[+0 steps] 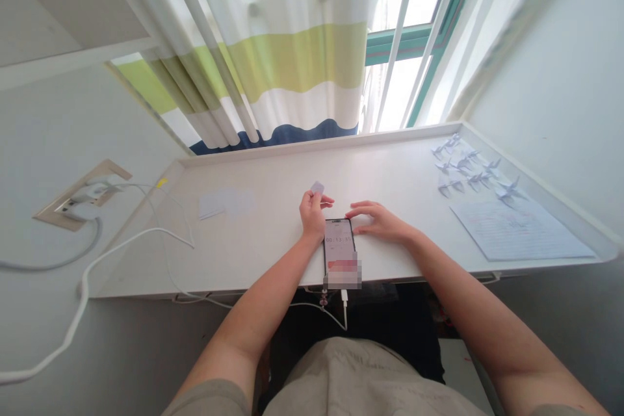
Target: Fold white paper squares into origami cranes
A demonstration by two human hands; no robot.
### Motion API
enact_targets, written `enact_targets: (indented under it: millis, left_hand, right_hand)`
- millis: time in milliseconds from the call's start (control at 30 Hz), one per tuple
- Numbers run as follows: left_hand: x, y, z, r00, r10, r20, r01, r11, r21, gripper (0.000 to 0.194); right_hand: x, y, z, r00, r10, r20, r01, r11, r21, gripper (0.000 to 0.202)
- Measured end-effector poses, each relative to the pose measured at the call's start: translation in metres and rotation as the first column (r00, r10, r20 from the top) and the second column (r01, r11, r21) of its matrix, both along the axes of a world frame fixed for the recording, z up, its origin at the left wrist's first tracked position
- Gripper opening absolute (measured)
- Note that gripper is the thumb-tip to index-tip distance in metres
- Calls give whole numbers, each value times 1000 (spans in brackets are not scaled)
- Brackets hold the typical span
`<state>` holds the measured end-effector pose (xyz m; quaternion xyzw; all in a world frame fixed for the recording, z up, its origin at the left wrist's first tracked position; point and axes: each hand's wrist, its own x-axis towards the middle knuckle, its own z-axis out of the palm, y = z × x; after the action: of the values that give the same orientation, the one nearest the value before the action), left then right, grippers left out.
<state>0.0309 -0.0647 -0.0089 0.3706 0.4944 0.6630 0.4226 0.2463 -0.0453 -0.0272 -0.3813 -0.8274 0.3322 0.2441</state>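
Near the desk's front edge lies a phone (340,240) with a timer on its screen. My left hand (312,211), just beyond the phone's upper left, pinches a small pale piece of paper (317,188) between thumb and finger. On the other side, my right hand (377,220) has its fingers apart at the phone's upper right edge, and nothing shows in its grasp. A white charging cable (344,302) hangs below the phone, over the desk's edge.
Several folded paper cranes (480,175) stand at the back right, behind a written sheet (517,231). Flat white paper slips (214,203) lie at the left. Cables run from a wall socket (82,195) across the left side of the white desk (273,175).
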Motion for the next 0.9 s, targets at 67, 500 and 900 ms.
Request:
enact_targets:
  millis: [67,500,900]
  left_hand:
    - [0,0,0,1000,6,-21,-6,1000,-9,27]
    - [0,-2,1,994,41,-102,-46,998,-40,30]
    - [2,-3,4,991,60,-118,-65,997,-36,28]
  right_hand:
    - [0,-1,1,1000,13,3,-13,1000,14,41]
    - [0,0,0,999,32,3,-32,999,19,39]
    - [-1,-1,0,1000,26,14,-27,999,41,40]
